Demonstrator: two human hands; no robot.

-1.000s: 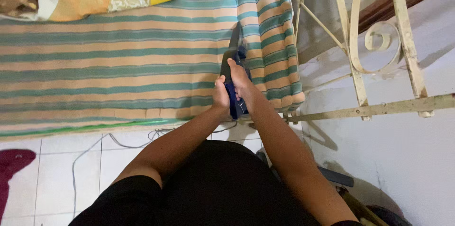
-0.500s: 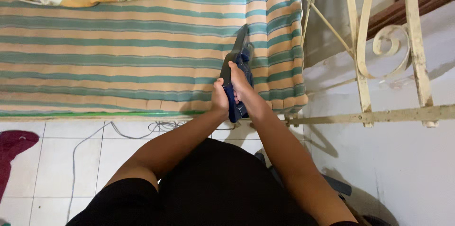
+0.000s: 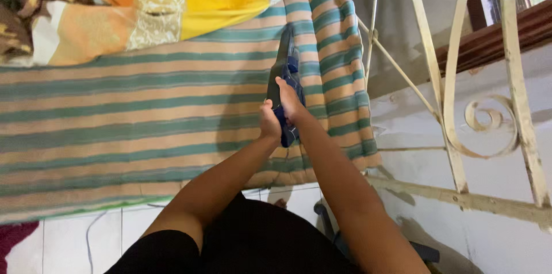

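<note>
Blue handheld vacuum (image 3: pixel 285 73) gripped by both hands, left hand (image 3: pixel 269 122), right hand (image 3: pixel 289 100), striped mattress (image 3: pixel 144 119) beneath

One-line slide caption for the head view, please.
Both hands, left hand and right hand, grip a dark blue handheld vacuum on a striped mattress.

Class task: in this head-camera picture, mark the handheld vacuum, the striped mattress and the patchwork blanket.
handheld vacuum (image 3: pixel 286 67): head view, on its dark upper body.
striped mattress (image 3: pixel 132 119): head view, on its bare top surface.
patchwork blanket (image 3: pixel 218 1): head view, on its yellow patch.
</note>
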